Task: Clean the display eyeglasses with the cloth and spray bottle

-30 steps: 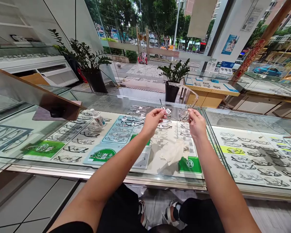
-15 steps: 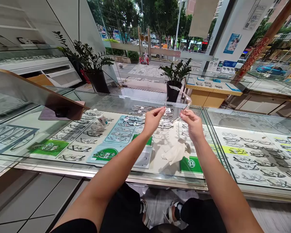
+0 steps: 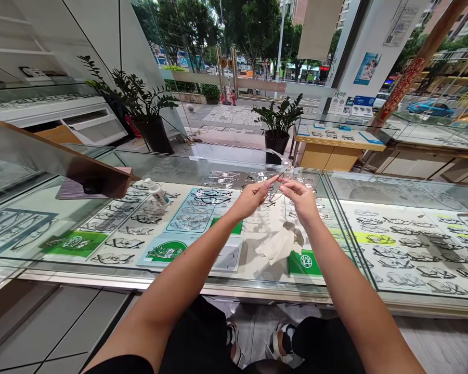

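Note:
Above the glass display counter, my two hands hold a pair of eyeglasses (image 3: 286, 163) with a clear, pale frame. My left hand (image 3: 252, 200) is closed, thumb and forefinger pinching a thin part that looks like a temple arm. Almost touching it, my right hand (image 3: 301, 200) pinches the glasses near their lower end. Fingers and the busy background hide parts of the frame, so its exact shape is hard to make out. Below my right hand lies a crumpled cream cloth (image 3: 281, 246) on the counter, beside a green card (image 3: 306, 263).
A white bottle (image 3: 157, 192) stands on the counter to the left, near a brown-edged mirror or panel (image 3: 78, 161). Rows of eyeglasses (image 3: 393, 253) lie under the glass. Potted plants (image 3: 276, 120) and a glass front are beyond.
My left hand has moved right and my right hand left, so the fingertips now nearly meet. The eyeglasses have shifted left and slightly turned.

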`<state>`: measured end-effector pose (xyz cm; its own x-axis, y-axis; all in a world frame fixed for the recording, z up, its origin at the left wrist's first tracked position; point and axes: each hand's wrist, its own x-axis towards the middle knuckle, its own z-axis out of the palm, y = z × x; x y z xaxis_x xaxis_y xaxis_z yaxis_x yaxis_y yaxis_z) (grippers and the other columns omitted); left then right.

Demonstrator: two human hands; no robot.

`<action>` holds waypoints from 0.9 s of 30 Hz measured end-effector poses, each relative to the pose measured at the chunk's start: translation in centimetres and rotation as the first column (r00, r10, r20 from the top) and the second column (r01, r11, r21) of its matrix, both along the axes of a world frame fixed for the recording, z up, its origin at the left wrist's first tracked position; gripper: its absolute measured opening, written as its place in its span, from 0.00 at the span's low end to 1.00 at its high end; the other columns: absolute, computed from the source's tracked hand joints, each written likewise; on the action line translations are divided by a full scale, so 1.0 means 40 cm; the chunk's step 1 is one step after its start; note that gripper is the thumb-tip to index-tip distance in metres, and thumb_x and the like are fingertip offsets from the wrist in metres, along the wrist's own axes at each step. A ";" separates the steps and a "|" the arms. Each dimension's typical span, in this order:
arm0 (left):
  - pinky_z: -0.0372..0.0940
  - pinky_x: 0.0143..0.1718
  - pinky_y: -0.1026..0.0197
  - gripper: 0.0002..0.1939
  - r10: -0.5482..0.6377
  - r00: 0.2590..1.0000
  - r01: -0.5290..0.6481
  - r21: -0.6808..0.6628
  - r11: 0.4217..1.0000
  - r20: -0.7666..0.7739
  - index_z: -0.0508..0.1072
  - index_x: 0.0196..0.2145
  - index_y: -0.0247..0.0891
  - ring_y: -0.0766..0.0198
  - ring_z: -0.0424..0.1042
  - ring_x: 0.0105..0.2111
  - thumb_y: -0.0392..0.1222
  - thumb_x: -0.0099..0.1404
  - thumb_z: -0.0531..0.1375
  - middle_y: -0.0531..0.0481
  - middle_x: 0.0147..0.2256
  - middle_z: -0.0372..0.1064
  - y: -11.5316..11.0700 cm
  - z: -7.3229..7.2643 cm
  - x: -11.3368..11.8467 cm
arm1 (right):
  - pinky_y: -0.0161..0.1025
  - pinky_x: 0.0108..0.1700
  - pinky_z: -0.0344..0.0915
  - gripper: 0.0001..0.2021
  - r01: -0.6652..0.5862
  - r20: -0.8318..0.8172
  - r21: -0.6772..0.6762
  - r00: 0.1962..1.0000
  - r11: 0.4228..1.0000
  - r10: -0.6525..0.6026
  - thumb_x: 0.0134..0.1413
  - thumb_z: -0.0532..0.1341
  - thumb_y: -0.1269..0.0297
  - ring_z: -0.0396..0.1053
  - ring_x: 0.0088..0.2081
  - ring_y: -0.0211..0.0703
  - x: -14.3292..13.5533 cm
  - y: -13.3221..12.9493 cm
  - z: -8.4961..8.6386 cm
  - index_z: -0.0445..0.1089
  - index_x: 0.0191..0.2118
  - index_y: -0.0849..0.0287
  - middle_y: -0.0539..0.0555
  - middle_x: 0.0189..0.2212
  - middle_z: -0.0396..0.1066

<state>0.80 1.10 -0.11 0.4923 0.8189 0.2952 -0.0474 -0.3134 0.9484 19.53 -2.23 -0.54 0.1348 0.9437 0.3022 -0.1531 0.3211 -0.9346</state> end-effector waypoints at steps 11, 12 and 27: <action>0.42 0.24 0.60 0.46 -0.175 0.985 0.174 -0.083 0.981 -0.001 0.65 0.72 0.40 0.67 0.42 0.20 0.75 0.68 0.54 0.61 0.19 0.42 -0.007 0.011 -0.005 | 0.47 0.59 0.68 0.10 -0.030 -0.116 -0.024 0.993 0.999 0.027 0.44 0.78 0.56 0.76 0.49 0.48 -0.004 0.008 -0.016 0.81 0.31 0.52 0.52 0.40 0.82; 0.43 0.24 0.60 0.46 -0.168 0.986 0.169 -0.090 0.982 0.010 0.65 0.72 0.40 0.67 0.42 0.20 0.74 0.68 0.55 0.61 0.19 0.43 -0.008 0.010 -0.004 | 0.46 0.57 0.69 0.11 -0.019 -0.121 -0.031 0.993 0.999 0.015 0.43 0.78 0.55 0.76 0.48 0.47 -0.005 0.009 -0.017 0.81 0.31 0.52 0.51 0.38 0.81; 0.59 0.65 0.48 0.25 0.572 0.820 -0.460 0.611 0.644 0.014 0.72 0.65 0.43 0.49 0.65 0.62 0.45 0.72 0.58 0.40 0.62 0.69 0.027 0.009 -0.036 | 0.45 0.55 0.67 0.12 -0.199 -0.106 -0.132 0.977 0.971 0.185 0.42 0.79 0.53 0.77 0.49 0.48 -0.019 -0.017 0.004 0.80 0.29 0.51 0.51 0.35 0.81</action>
